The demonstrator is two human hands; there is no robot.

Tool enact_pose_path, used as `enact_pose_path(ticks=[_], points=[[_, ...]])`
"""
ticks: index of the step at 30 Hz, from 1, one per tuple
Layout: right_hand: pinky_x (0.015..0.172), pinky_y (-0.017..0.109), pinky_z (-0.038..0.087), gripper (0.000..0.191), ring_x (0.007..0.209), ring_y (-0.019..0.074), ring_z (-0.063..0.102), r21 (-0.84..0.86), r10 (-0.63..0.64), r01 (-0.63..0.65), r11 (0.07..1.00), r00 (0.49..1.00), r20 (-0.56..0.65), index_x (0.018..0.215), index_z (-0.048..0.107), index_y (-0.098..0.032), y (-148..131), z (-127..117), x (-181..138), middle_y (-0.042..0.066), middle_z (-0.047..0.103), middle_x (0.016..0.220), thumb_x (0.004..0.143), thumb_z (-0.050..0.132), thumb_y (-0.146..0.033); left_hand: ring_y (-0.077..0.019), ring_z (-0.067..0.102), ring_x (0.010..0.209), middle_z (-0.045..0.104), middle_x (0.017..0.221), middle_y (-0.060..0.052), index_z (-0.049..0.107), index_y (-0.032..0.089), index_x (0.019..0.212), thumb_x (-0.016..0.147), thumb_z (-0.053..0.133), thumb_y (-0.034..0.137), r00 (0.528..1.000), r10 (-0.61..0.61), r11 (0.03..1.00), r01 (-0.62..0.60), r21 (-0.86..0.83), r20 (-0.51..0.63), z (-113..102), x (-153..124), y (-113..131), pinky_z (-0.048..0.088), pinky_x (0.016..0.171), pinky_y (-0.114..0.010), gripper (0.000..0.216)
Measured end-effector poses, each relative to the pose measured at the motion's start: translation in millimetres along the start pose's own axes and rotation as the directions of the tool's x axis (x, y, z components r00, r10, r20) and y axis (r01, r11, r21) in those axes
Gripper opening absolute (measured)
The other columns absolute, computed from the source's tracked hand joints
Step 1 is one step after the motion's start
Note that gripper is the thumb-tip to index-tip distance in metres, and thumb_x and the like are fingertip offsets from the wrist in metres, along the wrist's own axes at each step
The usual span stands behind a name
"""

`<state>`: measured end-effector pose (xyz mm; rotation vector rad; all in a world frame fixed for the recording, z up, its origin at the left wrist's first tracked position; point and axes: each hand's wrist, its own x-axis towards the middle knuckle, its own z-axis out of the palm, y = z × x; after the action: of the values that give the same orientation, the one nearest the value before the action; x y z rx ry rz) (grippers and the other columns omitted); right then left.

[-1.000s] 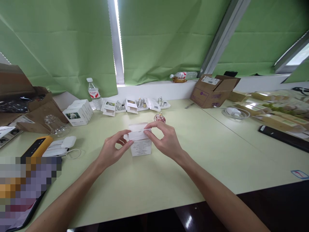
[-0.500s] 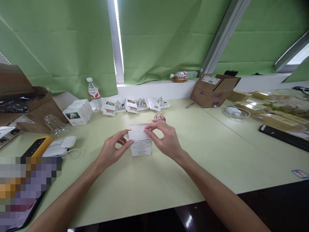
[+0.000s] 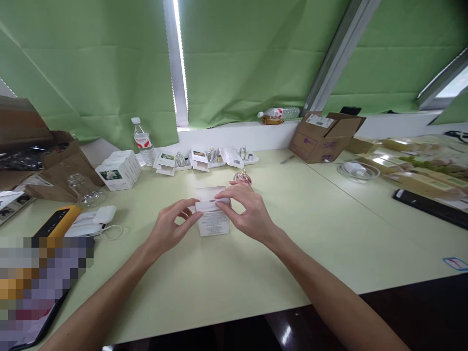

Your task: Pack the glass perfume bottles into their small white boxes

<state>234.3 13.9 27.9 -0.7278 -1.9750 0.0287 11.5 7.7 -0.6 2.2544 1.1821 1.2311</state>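
A small white carton [image 3: 214,223] with printed text on its front stands upright on the pale green table [image 3: 226,287]. My left hand [image 3: 168,230] pinches its left top corner with thumb and fingers. My right hand [image 3: 245,212] presses the top flap down with thumb and forefinger on the right side. Just behind the carton a small pink round bottle [image 3: 243,177] stands on the table, partly hidden by my right fingers.
Stacked white boxes [image 3: 119,170], a water bottle [image 3: 143,142] and several open small boxes [image 3: 199,159] line the back. A clear glass bottle [image 3: 85,190], a yellow-edged device [image 3: 56,222] and white charger [image 3: 95,220] lie left. A cardboard box [image 3: 323,137] and black bar [image 3: 429,207] sit right.
The carton's top flap has been folded further down toward shut under my right fingers. My left hand stays on the left corner.
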Motion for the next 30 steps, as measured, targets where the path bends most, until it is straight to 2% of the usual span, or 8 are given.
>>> enact_pose_path(ticks=[6,11,30], points=[[0.096,0.043,0.044,0.01,0.086,0.0184,0.062,0.001,-0.009,0.009,1.0,1.0,-0.002,0.094,0.064,-0.022,-0.6,-0.1,0.2,0.001,0.071,0.087,0.086,0.061,-0.017,-0.0102,0.064,0.071,0.068,0.098,-0.002,0.064,0.021,0.103,0.086,0.062,0.027,0.999,0.049,0.998,-0.048,-0.028,0.01,-0.8,1.3,-0.2,0.056,0.064,-0.022,0.018],[0.097,0.044,0.043,0.01,0.085,0.0184,0.061,0.005,-0.005,0.005,1.0,1.0,0.011,0.093,0.064,-0.022,-0.4,-0.1,-0.3,0.001,0.071,0.085,0.086,0.061,-0.017,-0.0089,0.063,0.068,0.067,0.098,-0.001,0.061,0.022,0.108,0.081,0.068,0.028,0.996,0.086,0.996,-0.084,-0.039,0.036,-1.1,1.8,-0.3,0.056,0.065,-0.022,0.028],[0.103,0.047,0.041,0.009,0.078,0.0164,0.065,0.03,0.017,-0.018,0.999,0.999,0.045,0.093,0.066,-0.024,2.9,-2.0,-0.3,-0.002,0.071,0.08,0.086,0.062,-0.02,-0.0099,0.063,0.068,0.067,0.101,-0.002,0.061,0.024,0.108,0.085,0.063,0.032,0.997,0.068,0.998,-0.068,-0.004,0.036,-0.1,1.1,0.3,0.057,0.064,-0.024,0.025]])
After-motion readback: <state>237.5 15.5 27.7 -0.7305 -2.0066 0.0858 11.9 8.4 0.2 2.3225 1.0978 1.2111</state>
